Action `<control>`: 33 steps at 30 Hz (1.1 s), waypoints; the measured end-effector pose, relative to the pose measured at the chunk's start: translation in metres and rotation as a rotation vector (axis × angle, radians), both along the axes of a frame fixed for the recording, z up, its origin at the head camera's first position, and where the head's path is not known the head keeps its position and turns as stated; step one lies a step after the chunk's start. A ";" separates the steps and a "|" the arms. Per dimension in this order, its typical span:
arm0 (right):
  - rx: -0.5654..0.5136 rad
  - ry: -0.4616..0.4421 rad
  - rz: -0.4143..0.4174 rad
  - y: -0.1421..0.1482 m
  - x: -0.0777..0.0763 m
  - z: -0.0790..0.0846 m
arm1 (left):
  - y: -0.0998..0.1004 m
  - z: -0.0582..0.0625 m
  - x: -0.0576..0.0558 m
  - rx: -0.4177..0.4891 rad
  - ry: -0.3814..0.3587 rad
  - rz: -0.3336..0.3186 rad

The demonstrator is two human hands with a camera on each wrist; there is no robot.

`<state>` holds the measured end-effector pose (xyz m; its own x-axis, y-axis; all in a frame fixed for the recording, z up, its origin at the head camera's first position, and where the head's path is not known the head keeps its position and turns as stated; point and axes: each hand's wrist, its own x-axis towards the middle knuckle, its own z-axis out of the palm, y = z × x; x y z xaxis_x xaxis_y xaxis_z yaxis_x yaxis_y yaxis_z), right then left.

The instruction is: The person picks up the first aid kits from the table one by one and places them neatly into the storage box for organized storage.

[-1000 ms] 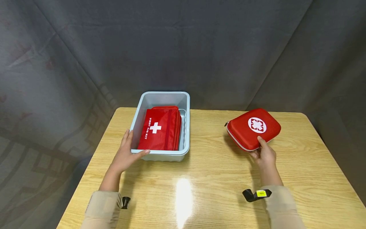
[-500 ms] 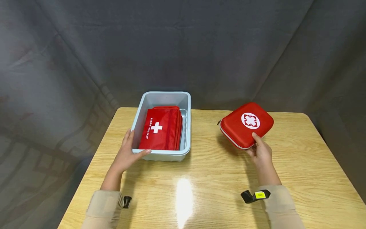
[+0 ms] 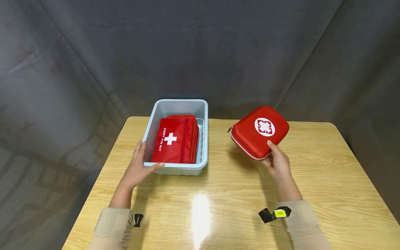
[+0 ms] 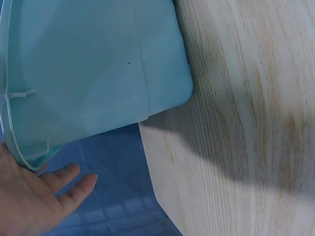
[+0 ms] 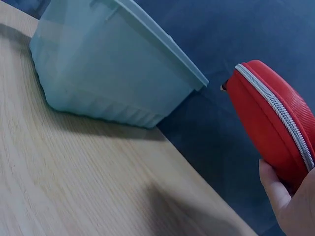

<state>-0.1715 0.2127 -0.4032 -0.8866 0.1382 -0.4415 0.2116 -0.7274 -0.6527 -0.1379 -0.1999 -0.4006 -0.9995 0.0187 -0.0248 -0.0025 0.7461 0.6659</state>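
My right hand (image 3: 279,162) pinches a red hard-shell first aid case (image 3: 250,140) by its near edge, thumb on top and fingers beneath. The case is raised off the table, slightly tilted, with a white round emblem facing up. Its light zipper (image 5: 278,105) runs along the side in the right wrist view. My left hand (image 3: 136,172) rests on the near left corner of a pale blue plastic bin (image 3: 178,170), its fingers spread and fairly straight along the rim. Inside the bin lies a red fabric first aid kit pouch (image 3: 179,152) with a white cross, on top of other red pouches.
The bin stands at the back left of a light wooden table (image 3: 231,201). A grey curtain (image 3: 200,55) hangs behind the table and along its sides. Bare wood lies between the bin and the raised case.
My right hand has carried the red case leftward and a little up, closer to the bin. The left hand and the bin have hardly moved.
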 end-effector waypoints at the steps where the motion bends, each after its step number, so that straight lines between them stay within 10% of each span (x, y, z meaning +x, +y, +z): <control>1: 0.011 0.001 0.003 -0.002 0.000 0.001 | 0.000 0.000 0.000 0.001 0.001 -0.001; 33: 0.113 0.164 0.187 -0.045 0.000 0.029 | -0.001 -0.002 0.000 0.003 0.015 0.004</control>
<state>-0.1711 0.1674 -0.3746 -0.9596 0.0055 -0.2815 0.2206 -0.6065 -0.7639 -0.1375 -0.2007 -0.4029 -0.9998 0.0152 -0.0098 0.0048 0.7441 0.6681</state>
